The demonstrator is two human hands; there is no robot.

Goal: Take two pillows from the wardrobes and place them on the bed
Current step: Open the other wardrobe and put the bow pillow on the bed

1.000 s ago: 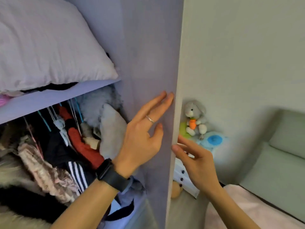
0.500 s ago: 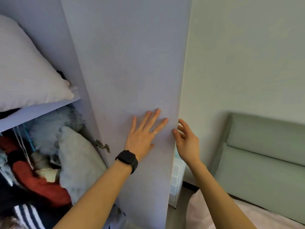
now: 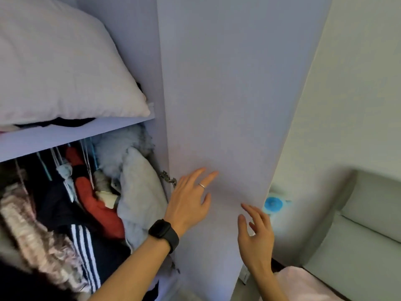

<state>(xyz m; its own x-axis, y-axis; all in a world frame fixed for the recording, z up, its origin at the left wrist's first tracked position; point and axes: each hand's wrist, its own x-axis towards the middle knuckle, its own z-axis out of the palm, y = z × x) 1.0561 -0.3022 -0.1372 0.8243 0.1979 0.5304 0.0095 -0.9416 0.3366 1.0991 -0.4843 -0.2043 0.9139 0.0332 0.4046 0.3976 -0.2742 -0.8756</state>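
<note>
A large white pillow (image 3: 63, 68) lies on the upper shelf (image 3: 71, 133) of the open wardrobe at the left. The lilac wardrobe door (image 3: 234, 94) stands open in the middle of the view. My left hand (image 3: 191, 198), with a ring and a black watch on the wrist, lies flat with straight fingers on the door's inner face near the hinge (image 3: 168, 178). My right hand (image 3: 256, 233) hovers with spread fingers by the door's free edge, holding nothing. The bed (image 3: 303, 283) with a pink cover shows at the bottom right.
Under the shelf hang packed clothes (image 3: 91, 203): a red garment, a grey fleece, a striped dark jacket, a pink knit. A grey-green padded headboard (image 3: 358, 224) stands at the right against a pale wall. A blue round toy (image 3: 273, 203) peeks out behind the door's edge.
The view has swung back left, showing more of the pillow and the clothes. My left hand slid left toward the hinge. My right hand came off the door's edge and dropped lower.
</note>
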